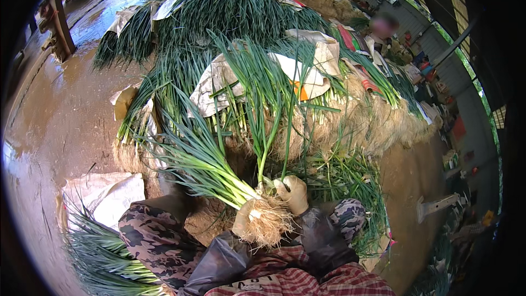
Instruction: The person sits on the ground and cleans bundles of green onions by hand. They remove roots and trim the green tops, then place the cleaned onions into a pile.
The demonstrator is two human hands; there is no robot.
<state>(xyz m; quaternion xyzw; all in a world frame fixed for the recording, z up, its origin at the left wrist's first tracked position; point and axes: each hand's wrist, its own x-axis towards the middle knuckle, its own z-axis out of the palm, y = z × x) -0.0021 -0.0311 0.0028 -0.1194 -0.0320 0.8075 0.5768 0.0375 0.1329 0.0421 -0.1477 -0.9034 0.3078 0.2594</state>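
Note:
My left hand [245, 221], in a pale glove, closes around a bunch of green onions [230, 181] near its root end. The bunch's leaves fan out to the upper left, and its tangled roots [271, 218] hang over my lap. My right hand [293, 194], also gloved, is right beside the bunch, its fingers curled around the base of a few green onion stalks [263, 148] that stand upright. Dark plastic covers both forearms.
A big heap of green onions [230, 12] with sacking pieces [218, 84] lies ahead. Loose leaves [341, 185] cover the ground at right. More green onions [111, 255] and a pale sack [102, 197] are at lower left. A wooden post [59, 24] stands upper left; a person [384, 28] is upper right.

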